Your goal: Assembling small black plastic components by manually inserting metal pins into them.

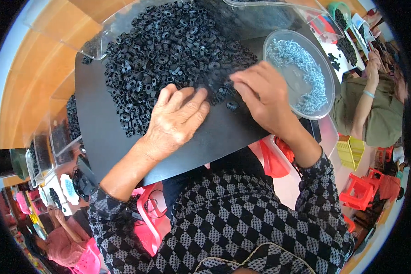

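A large heap of small black plastic parts covers much of the dark table. My left hand is at the heap's near edge, its fingers bent down; whatever lies under its fingertips is hidden. Just to the right, my right hand is raised over the table and slightly smeared by motion. Its thumb and fingers come together in a pinch, but I cannot make out what is in it. One loose black part lies between the hands. Beside my right hand stands a round clear tub with many small silvery springs.
Clear plastic bins border the table at the far and left sides. A person in an olive top works at the right. Another person sits at lower left. Red stools and a yellow basket stand at the right.
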Tool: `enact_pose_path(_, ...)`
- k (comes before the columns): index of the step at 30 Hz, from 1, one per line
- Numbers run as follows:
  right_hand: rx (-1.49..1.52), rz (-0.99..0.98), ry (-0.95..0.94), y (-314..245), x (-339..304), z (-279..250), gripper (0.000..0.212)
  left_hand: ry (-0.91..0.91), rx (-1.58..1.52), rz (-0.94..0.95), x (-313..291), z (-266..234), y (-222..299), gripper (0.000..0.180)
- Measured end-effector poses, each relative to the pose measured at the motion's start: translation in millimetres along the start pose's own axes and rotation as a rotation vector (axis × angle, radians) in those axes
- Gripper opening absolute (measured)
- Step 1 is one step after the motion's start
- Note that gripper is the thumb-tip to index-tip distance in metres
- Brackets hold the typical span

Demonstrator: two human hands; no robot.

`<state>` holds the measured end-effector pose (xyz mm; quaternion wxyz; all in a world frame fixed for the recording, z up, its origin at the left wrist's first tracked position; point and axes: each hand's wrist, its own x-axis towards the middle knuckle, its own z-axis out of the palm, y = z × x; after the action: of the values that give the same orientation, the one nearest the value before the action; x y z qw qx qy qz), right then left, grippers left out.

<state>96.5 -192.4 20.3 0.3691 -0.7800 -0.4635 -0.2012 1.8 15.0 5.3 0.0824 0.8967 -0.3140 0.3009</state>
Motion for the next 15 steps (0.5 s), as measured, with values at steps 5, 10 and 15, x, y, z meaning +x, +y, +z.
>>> enact_pose_path(5,-0.08,0.011,-0.016,-10,-38,-11,0.021,0.051,0.032,-0.049,-4,-5,7,0.033)
enact_pose_path(10,-0.153,0.071,-0.034,-23,-62,-29,0.025,0.098,0.017,-0.109,-5,-16,25,0.036)
enact_pose_path(15,-0.307,0.114,-0.156,-23,-74,-25,0.025,0.083,-0.106,-0.166,15,2,45,0.034)
